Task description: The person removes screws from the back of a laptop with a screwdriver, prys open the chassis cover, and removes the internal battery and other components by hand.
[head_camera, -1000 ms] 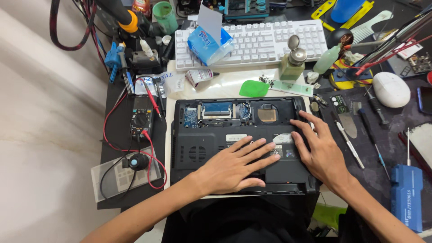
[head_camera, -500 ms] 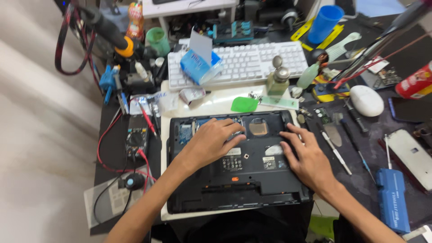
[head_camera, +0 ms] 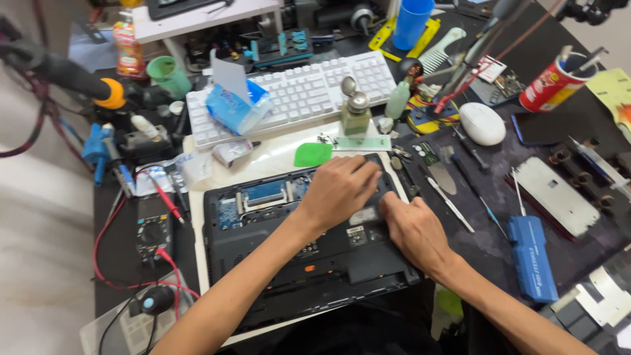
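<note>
- An opened black laptop base (head_camera: pixel 289 263), its bottom cover off and a blue circuit board showing, lies on a pale mat in the middle of the cluttered workbench; every place below is given relative to it.
- The left hand (head_camera: pixel 338 189) rests palm down on the laptop's upper right part, fingers curled loosely over the inner components near the far right corner; whether it pinches anything underneath cannot be told.
- The right hand (head_camera: pixel 413 230) lies just beside it on the laptop's right edge, fingers bent down against the casing, touching the left hand's side; nothing is visibly gripped.
- A flat green plastic pry pick (head_camera: pixel 313 155) lies just beyond the laptop's far edge, near the left hand's knuckles.
- A small glass dispenser bottle with a metal pump top (head_camera: pixel 355 115) stands farther beyond that edge, in front of a white keyboard (head_camera: pixel 296 92).
- A black multimeter with red leads (head_camera: pixel 153 230) sits just left of the laptop.
- A blue rectangular tool case (head_camera: pixel 531 256) lies well to the right, past the right forearm.
- A white computer mouse (head_camera: pixel 482 123) sits to the far right, beyond the laptop's far corner.
</note>
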